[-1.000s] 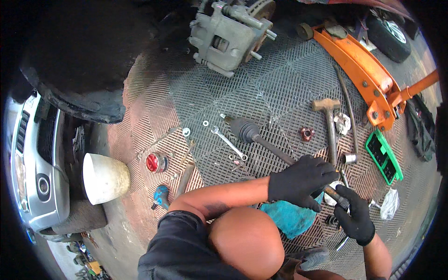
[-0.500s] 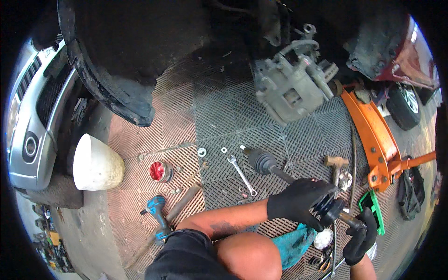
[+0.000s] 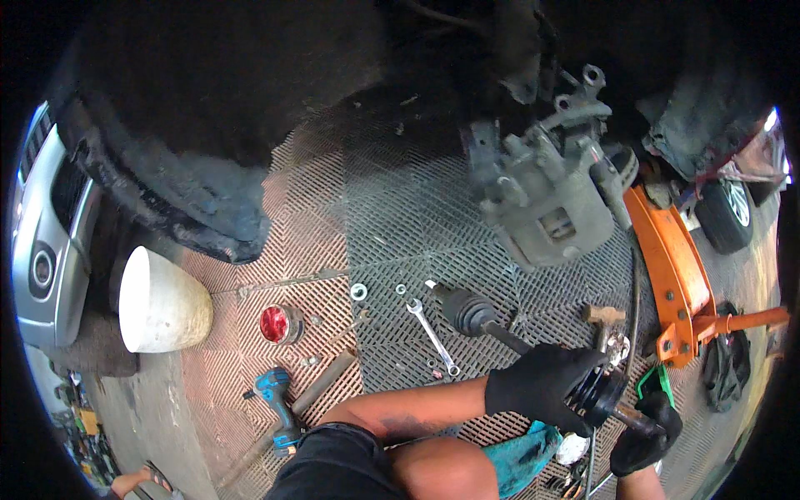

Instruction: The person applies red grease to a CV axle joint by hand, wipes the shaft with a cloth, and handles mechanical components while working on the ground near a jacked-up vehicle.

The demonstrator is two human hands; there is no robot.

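Observation:
A CV axle [image 3: 505, 335] slants across the mat, from a black ribbed boot [image 3: 468, 313] at its far end to a black joint [image 3: 606, 395] at its near end. My left hand [image 3: 542, 385], in a black glove, is wrapped round it just behind the near joint. At the near end, my gloved right hand [image 3: 648, 435] closes round the brownish metal stub. Its fingertips are partly hidden. Left of the axle lies a combination wrench [image 3: 432, 338]. Beyond the right hand, a hammer [image 3: 603, 321] rests beside a green plastic tray [image 3: 653, 381].
A brake caliper [image 3: 554, 221] hangs ahead, below the dark wheel arch. The orange floor jack [image 3: 673, 262] stands at right. To the left are a white bucket [image 3: 164, 300], an open tin of red grease [image 3: 281, 324] and a blue power driver [image 3: 277, 404]. A teal cloth [image 3: 523, 460] lies near my knee.
The view has tilted, so the caliper and jack sit lower in it. Both hands keep their hold on the CV axle. Another person's sandalled foot now shows at the lower left.

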